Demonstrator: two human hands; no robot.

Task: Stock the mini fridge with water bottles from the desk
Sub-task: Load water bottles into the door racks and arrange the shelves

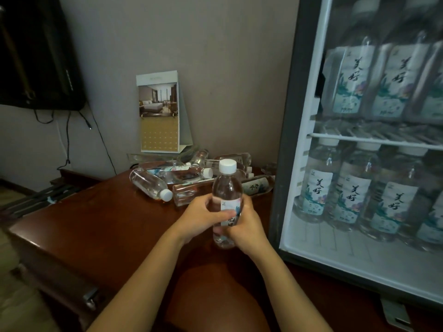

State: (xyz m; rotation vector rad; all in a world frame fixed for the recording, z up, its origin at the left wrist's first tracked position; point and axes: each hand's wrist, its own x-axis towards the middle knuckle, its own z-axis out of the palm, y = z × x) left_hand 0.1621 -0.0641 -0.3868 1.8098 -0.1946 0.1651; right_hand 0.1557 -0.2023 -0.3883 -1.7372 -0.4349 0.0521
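I held one water bottle (227, 188) upright above the desk (107, 224), my left hand (203, 216) curled round its label and my right hand (247, 226) wrapped round its lower half (white cap on top). It stood just beside the mini fridge (285, 164), in front of the heap of bottles (167, 178) lying by the wall.

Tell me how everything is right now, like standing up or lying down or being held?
held bottle, upright, capped, gripped by both hands.
left hand, fingers curled round the held bottle.
right hand, curled round it too.
desk bottles, lying on their sides.
fridge bottles, standing upright inside the mini fridge.
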